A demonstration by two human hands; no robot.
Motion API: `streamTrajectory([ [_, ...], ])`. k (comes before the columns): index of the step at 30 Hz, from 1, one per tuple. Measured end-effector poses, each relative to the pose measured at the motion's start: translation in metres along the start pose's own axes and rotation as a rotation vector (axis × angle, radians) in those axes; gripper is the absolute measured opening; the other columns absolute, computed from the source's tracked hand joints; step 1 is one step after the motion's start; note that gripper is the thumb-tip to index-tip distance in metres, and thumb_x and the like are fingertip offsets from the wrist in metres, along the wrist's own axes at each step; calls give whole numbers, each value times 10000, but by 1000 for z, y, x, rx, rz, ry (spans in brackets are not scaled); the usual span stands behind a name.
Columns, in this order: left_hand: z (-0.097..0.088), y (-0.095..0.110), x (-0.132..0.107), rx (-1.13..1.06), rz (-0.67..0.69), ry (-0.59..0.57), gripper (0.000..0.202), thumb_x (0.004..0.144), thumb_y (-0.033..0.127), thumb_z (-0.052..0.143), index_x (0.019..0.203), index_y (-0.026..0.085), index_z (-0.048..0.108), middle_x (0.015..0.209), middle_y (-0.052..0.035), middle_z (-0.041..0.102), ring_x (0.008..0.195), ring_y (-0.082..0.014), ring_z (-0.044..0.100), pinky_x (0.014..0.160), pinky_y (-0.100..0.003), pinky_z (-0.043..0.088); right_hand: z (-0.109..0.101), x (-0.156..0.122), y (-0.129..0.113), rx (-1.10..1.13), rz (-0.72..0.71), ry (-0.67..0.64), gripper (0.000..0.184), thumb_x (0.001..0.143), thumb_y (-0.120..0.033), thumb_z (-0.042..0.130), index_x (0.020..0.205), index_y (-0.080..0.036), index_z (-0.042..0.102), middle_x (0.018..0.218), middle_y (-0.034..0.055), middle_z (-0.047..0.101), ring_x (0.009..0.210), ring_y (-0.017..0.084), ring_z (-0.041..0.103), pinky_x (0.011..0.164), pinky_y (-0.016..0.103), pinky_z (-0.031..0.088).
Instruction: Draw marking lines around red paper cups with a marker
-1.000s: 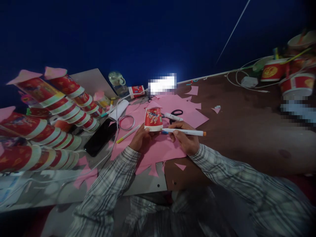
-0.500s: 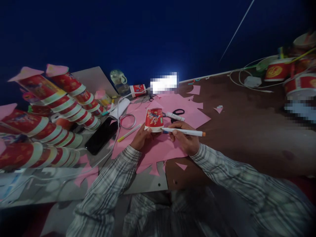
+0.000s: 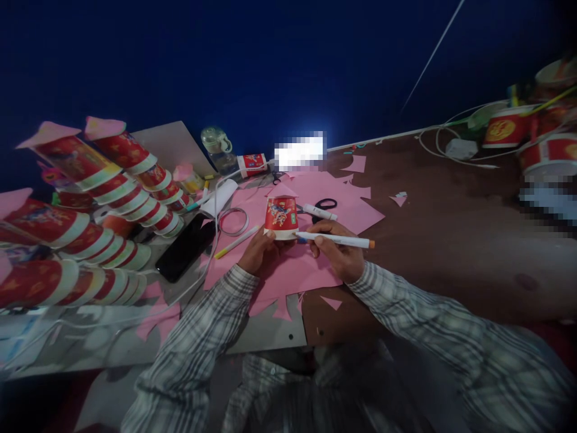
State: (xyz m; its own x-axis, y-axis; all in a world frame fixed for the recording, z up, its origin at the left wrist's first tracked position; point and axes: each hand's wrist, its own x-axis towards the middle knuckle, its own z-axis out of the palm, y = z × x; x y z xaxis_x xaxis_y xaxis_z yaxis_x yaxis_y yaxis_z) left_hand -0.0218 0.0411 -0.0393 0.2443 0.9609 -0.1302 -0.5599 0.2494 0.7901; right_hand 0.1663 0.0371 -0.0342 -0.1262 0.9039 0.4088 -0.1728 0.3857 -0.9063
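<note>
A red paper cup (image 3: 281, 214), printed with a colourful figure, is upside down with its white rim at the bottom. My left hand (image 3: 258, 252) is closed on the rim from the left. A white marker with an orange end (image 3: 345, 240) lies in the pinch of my right hand (image 3: 339, 251), its tip at the rim's right side. A blue piece shows under my right fingers; I cannot make out what it is. Beneath both hands lies a pink paper sheet (image 3: 297, 273). Just beyond my right hand are a white glue stick or tube (image 3: 320, 212) and black-handled scissors (image 3: 325, 204).
Stacked red cups with pink paper cones (image 3: 106, 159) fill the left side. Near them are a black phone (image 3: 186, 246), a tape roll (image 3: 233, 221), a yellow-ended marker (image 3: 235, 243) and a white cable (image 3: 216, 204). More red cups (image 3: 507, 127) stand at the far right.
The cup has tilted slightly and moved up a little in my left hand. The marker tip stays against its rim, and both arms are nearly still.
</note>
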Motion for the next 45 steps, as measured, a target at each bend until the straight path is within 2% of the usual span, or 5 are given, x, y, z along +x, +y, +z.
streamTrajectory([
  [17,-3,1,1,-10,-33,-26,568,727,491,827,1162,165,666,1070,-103,769,1007,-263,726,991,-423,527,0,2,-1,56,32,57,268,911,-467,639,937,-200,646,637,-22,601,504,114,547,497,283,471],
  [23,-4,0,2,-48,-37,-9,501,741,417,820,1148,177,655,1046,-87,772,995,-248,731,1025,-445,521,0,0,-3,43,18,-14,288,903,-476,642,933,-190,657,688,-6,617,504,110,558,481,278,475],
  [31,0,1,0,-58,-35,-20,548,744,440,810,1189,161,653,1071,-95,769,1013,-257,727,1021,-415,519,0,2,-1,96,44,72,250,909,-447,640,942,-199,641,609,-31,587,503,114,538,491,269,442],
  [40,-2,1,1,-97,-38,-9,454,748,406,810,1112,163,688,1054,-79,778,1000,-236,730,977,-374,545,-2,0,1,26,-14,-43,246,931,-422,621,965,-182,664,749,9,634,529,110,582,501,277,480],
  [45,0,2,0,-85,-72,-25,517,751,444,804,1167,165,675,1071,-81,772,1015,-239,727,1000,-379,529,-2,3,3,37,5,30,218,935,-402,617,952,-188,651,627,-29,596,507,109,559,501,266,474],
])
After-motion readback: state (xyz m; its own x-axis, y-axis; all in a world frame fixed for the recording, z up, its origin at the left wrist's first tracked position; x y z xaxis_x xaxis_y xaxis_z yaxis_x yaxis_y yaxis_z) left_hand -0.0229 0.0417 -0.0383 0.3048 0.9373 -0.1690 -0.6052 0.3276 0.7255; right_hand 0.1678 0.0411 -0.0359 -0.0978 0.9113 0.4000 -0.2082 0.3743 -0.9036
